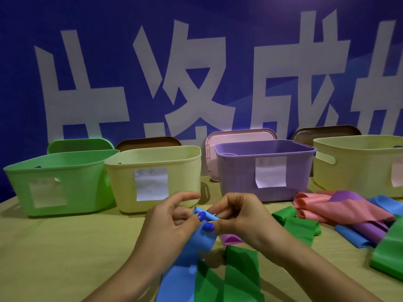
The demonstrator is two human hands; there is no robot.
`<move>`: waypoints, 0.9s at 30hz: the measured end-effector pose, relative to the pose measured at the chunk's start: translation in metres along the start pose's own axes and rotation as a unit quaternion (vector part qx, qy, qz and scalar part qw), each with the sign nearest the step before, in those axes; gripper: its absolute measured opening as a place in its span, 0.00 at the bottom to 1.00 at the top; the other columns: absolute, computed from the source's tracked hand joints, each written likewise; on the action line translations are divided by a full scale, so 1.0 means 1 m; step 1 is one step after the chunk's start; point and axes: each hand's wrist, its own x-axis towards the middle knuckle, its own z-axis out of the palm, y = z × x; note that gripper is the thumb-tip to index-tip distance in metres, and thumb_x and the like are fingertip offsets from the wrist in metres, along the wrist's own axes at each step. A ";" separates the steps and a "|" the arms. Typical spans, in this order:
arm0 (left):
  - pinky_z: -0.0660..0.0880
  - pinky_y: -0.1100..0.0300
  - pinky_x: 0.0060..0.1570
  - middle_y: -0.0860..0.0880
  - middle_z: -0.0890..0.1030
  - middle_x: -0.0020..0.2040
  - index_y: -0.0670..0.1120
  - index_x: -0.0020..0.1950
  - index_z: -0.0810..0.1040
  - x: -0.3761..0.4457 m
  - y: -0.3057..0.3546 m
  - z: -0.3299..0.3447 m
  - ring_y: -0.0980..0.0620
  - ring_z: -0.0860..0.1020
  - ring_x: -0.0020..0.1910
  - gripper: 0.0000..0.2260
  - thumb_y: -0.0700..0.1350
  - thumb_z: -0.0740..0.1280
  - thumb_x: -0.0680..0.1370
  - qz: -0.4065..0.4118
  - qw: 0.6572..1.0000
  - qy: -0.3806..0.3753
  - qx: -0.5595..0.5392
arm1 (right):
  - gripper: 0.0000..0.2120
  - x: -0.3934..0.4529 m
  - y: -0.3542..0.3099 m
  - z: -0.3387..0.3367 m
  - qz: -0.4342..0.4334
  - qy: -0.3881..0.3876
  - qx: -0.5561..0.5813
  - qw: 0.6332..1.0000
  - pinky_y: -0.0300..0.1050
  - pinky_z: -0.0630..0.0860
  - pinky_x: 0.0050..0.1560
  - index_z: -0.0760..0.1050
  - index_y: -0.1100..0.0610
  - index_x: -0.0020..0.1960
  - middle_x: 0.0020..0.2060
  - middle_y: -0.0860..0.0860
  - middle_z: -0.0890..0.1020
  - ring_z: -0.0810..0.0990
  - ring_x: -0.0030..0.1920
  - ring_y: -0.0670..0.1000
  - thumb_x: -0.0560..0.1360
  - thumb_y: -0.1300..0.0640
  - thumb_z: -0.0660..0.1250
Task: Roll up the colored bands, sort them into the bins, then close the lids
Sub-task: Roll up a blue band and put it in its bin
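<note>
Blue band (197, 247) held just above the desk (65, 247), centre front, top end rolled into a short tube; loose tail running down toward the near edge. Left hand (172, 219) pinching the roll, thumb on its front, fingers curled behind. Right hand (237, 216) pinching the same roll from the other side, thumb pressed on the band. Both grips narrow, closed on the blue band.

Green band (237, 273) lying flat just beside the blue tail, partly over it. Small purple roll (231, 238) under the right wrist, half hidden. Further right, a loose heap (340, 212) of pink, purple, blue and green bands, overlapping, crowding the right side of the desk up to the edge.

Left front of the desk bare, open up to the bins.

Four open bins in a row behind the hands: green bin (65, 186), cream bin (157, 177), purple bin (266, 168), second cream bin (359, 162) cut by the frame edge. White labels on the fronts, writing illegible. Contents mostly hidden by the walls. Lids leaning behind: green lid (80, 144), brown lid (148, 142), pink lid (237, 136), second brown lid (325, 132).
</note>
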 end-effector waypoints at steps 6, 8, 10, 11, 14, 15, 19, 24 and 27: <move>0.77 0.67 0.36 0.44 0.84 0.32 0.47 0.48 0.81 0.002 0.001 0.002 0.51 0.83 0.35 0.11 0.36 0.74 0.68 -0.013 0.999 0.010 -0.035 | 0.08 -0.002 -0.002 0.001 -0.011 0.017 -0.051 0.998 0.45 0.79 0.42 0.77 0.59 0.41 0.39 0.61 0.83 0.80 0.35 0.49 0.66 0.65 0.75; 0.77 0.66 0.36 0.44 0.84 0.33 0.45 0.48 0.81 0.003 0.002 0.000 0.51 0.82 0.34 0.10 0.36 0.73 0.68 -0.020 0.998 0.006 -0.062 | 0.07 -0.001 -0.002 0.000 -0.020 0.015 -0.030 0.999 0.39 0.79 0.37 0.78 0.59 0.41 0.37 0.57 0.83 0.80 0.34 0.45 0.66 0.65 0.75; 0.77 0.63 0.38 0.42 0.84 0.35 0.45 0.50 0.80 0.004 0.003 -0.002 0.50 0.83 0.36 0.11 0.37 0.72 0.69 -0.018 0.996 -0.001 -0.088 | 0.05 0.000 -0.002 -0.001 -0.025 0.010 0.018 0.999 0.34 0.76 0.36 0.79 0.59 0.41 0.35 0.54 0.83 0.81 0.33 0.43 0.68 0.65 0.73; 0.77 0.63 0.38 0.42 0.84 0.36 0.45 0.50 0.79 0.004 0.004 -0.003 0.50 0.83 0.37 0.12 0.38 0.72 0.68 -0.013 0.995 -0.003 -0.094 | 0.03 0.000 -0.002 -0.002 -0.026 0.007 0.043 0.999 0.33 0.76 0.36 0.80 0.59 0.41 0.35 0.52 0.84 0.81 0.34 0.43 0.69 0.65 0.72; 0.76 0.67 0.36 0.41 0.84 0.36 0.46 0.51 0.79 0.003 0.006 -0.003 0.53 0.82 0.36 0.15 0.41 0.72 0.65 0.002 0.992 -0.004 -0.123 | 0.06 0.000 -0.003 -0.005 -0.017 -0.014 0.110 0.994 0.39 0.80 0.42 0.82 0.57 0.37 0.37 0.53 0.85 0.83 0.40 0.48 0.70 0.65 0.70; 0.75 0.67 0.35 0.42 0.84 0.36 0.45 0.51 0.79 0.004 0.006 -0.002 0.54 0.81 0.36 0.15 0.42 0.71 0.65 0.003 0.992 -0.001 -0.129 | 0.07 0.000 -0.004 -0.006 -0.007 -0.021 0.129 0.991 0.42 0.81 0.45 0.82 0.57 0.36 0.38 0.54 0.85 0.83 0.42 0.50 0.71 0.65 0.69; 0.74 0.70 0.37 0.42 0.83 0.33 0.46 0.51 0.79 0.004 0.004 0.000 0.57 0.79 0.35 0.15 0.44 0.71 0.65 0.019 0.993 0.008 -0.113 | 0.05 0.000 -0.004 -0.009 0.001 -0.026 0.085 0.996 0.37 0.79 0.41 0.82 0.59 0.44 0.40 0.53 0.85 0.83 0.41 0.46 0.73 0.65 0.68; 0.74 0.63 0.38 0.38 0.82 0.32 0.48 0.51 0.79 0.004 0.001 0.003 0.54 0.77 0.34 0.17 0.46 0.72 0.63 0.017 0.996 0.030 -0.083 | 0.07 0.001 -0.002 -0.006 -0.026 -0.016 -0.048 0.998 0.35 0.79 0.45 0.82 0.58 0.50 0.44 0.53 0.85 0.83 0.42 0.43 0.73 0.59 0.70; 0.74 0.60 0.38 0.40 0.82 0.31 0.48 0.51 0.80 0.005 0.000 0.003 0.53 0.76 0.32 0.18 0.47 0.73 0.61 0.001 0.997 0.039 -0.071 | 0.04 0.001 0.000 -0.005 -0.027 -0.003 -0.032 0.999 0.37 0.79 0.42 0.82 0.59 0.47 0.42 0.54 0.85 0.83 0.40 0.44 0.73 0.61 0.71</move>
